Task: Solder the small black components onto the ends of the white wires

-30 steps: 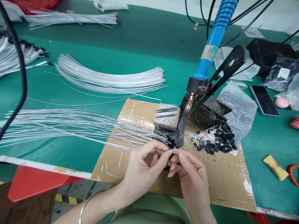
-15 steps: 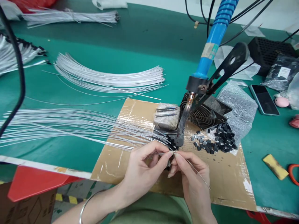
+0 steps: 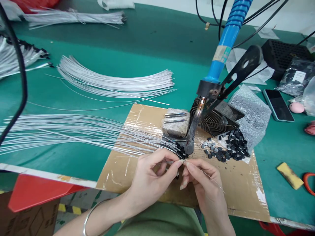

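My left hand [image 3: 152, 180] is closed in a pinch on a thin grey wire [image 3: 169, 162], just in front of the bundle of grey wires [image 3: 98, 129]. Fingertip to fingertip with it, my right hand [image 3: 206, 183] pinches a fine silvery wire [image 3: 213, 179] that trails across its fingers to the lower right. The fingers hide where the two wires meet. Black tips [image 3: 180, 151] cap the bundle's ends right behind my fingers. Above them, a soldering iron [image 3: 197, 121] with a blue sleeve points down in its holder.
A cardboard sheet [image 3: 118, 177] lies under the work. Black pieces [image 3: 236, 144] are heaped on the right, by a small fan [image 3: 214, 121] and a phone [image 3: 279, 105]. Another white wire bundle [image 3: 115, 80] lies farther back. A yellow sponge [image 3: 290, 176] sits right.
My right hand has shifted slightly to the right, its lower fingers turning a little, and the fine wire has moved with it. My left hand stays almost still.
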`<state>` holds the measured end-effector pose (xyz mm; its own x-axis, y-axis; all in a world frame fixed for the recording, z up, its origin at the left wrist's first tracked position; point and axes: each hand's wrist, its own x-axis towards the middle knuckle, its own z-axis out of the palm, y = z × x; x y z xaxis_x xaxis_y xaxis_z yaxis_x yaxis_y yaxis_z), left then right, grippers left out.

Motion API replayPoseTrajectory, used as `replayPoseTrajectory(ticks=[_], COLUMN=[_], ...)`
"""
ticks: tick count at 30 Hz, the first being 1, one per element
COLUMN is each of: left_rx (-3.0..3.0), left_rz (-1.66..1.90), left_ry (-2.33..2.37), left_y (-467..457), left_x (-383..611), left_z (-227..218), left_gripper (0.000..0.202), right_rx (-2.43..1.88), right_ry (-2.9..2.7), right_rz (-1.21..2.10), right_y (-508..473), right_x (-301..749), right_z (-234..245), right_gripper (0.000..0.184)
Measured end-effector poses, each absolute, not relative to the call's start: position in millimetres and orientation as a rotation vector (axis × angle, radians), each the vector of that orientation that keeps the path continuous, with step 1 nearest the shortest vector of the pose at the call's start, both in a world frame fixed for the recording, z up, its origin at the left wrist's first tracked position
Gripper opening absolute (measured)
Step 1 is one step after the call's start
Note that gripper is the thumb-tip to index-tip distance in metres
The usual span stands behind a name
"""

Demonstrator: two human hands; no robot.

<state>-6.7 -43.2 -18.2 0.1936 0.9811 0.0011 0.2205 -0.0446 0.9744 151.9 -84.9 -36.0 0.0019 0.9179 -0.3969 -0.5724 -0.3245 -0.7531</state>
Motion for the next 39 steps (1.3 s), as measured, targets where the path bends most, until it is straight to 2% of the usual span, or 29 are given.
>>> replayPoseTrajectory(ticks=[16, 18, 21, 24, 26, 29, 33, 39], left_rx=[1.406, 1.384, 1.348, 1.311, 1.308, 1.326, 1.344, 1.354], left_rz=[1.016, 1.004, 1.001, 0.989, 0.98, 0.974, 0.98, 0.984], left_ry=[1.258, 1.275, 1.302, 1.301, 1.296, 1.287, 1.278, 1.259], left_y=[-44.2, -41.5, -37.2, -34.8, -34.2, -33.8, -34.7, -39.1], left_x=[0.7, 0.6, -0.6, -2.1, -2.5, -1.8, -1.2, -5.1], left_z=[-20.9, -19.7, -17.7, -16.3, -15.7, -14.5, -15.0, -23.7], left_gripper=[0.017, 0.016, 0.013, 0.011, 0.011, 0.012, 0.012, 0.013], right_rx=[-1.066, -1.087, -1.232, -1.662, -1.892, -1.974, -1.911, -1.797], right_ry=[-0.263, -0.356, -0.603, -0.801, -1.003, -1.352, -1.654, -1.778], right_rz=[1.439, 1.406, 1.2, 0.73, 0.466, 0.169, -0.024, -0.158], right_y=[-84.3, -87.7, -95.5, -100.7, -100.3, -96.1, -92.2, -96.7], right_x=[124.2, 135.7, 167.0, 198.3, 209.8, 212.9, 210.9, 213.2], right_z=[-33.1, -36.0, -43.3, -51.7, -56.7, -62.5, -64.6, -57.5], right_gripper=[0.023, 0.029, 0.052, 0.04, 0.039, 0.038, 0.025, 0.011])
